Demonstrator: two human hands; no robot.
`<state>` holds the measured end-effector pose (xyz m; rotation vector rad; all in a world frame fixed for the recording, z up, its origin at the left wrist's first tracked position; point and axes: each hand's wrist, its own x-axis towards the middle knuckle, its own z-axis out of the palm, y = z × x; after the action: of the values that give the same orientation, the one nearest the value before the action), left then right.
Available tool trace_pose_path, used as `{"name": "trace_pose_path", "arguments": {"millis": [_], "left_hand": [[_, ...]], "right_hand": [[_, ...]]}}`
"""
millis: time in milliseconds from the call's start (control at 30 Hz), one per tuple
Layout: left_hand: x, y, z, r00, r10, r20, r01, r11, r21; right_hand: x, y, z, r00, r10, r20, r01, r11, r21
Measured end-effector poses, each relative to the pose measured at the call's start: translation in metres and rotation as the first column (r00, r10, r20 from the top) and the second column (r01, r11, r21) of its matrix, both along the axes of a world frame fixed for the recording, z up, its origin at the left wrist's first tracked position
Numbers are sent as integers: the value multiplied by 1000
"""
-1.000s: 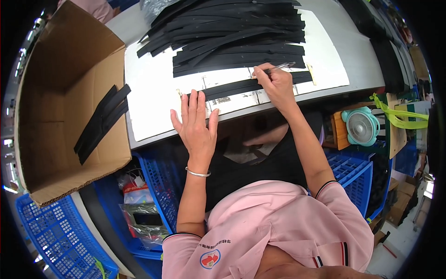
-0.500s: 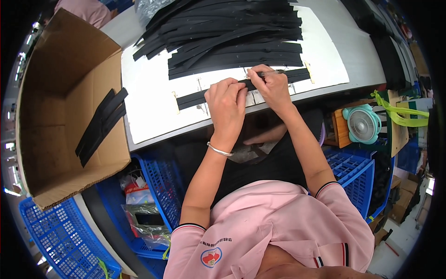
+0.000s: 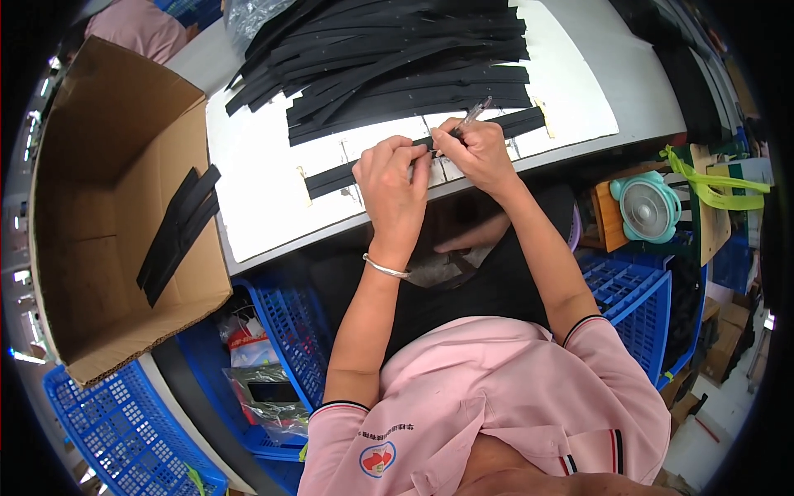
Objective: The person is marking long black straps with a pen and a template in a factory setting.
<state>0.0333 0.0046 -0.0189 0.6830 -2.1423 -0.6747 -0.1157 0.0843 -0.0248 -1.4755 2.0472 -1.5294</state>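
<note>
One black fabric strip (image 3: 523,122) lies crosswise on a white board (image 3: 256,198) with dark marks drawn on it. My left hand (image 3: 391,183) rests on the strip's middle, its bent fingers and thumb pressed together on the near edge. Close beside it, my right hand (image 3: 477,157) pinches a clear-barrelled pen (image 3: 475,112), whose upper end leans away to the right. The pen's tip is hidden by my fingers near the strip. Just beyond lies a heap of similar black strips (image 3: 405,54).
An open cardboard box (image 3: 78,174) stands at left, with a few black strips (image 3: 178,231) over its near wall. Blue crates (image 3: 285,331) flank me below the table. A teal fan (image 3: 647,207) is at right. Another person's pink sleeve (image 3: 136,29) shows at far left.
The pen has swung from nearly flat to more upright in my right hand, which has turned slightly. My left hand stays on the strip. The whole view has shifted a little.
</note>
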Motion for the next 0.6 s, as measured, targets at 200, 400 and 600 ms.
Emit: {"name": "trace_pose_path", "arguments": {"millis": [200,400,600], "left_hand": [[1,-1,1,999,-5,39,5,1000,-3],[3,-2,1,998,1,66,0,1000,-10],[0,1,2,994,6,112,-5,1000,-8]], "right_hand": [[3,-1,5,1000,-4,-24,3,999,-49],[-25,32,30,896,-87,436,126,990,-61],[-79,61,20,925,-247,290,241,969,56]]}}
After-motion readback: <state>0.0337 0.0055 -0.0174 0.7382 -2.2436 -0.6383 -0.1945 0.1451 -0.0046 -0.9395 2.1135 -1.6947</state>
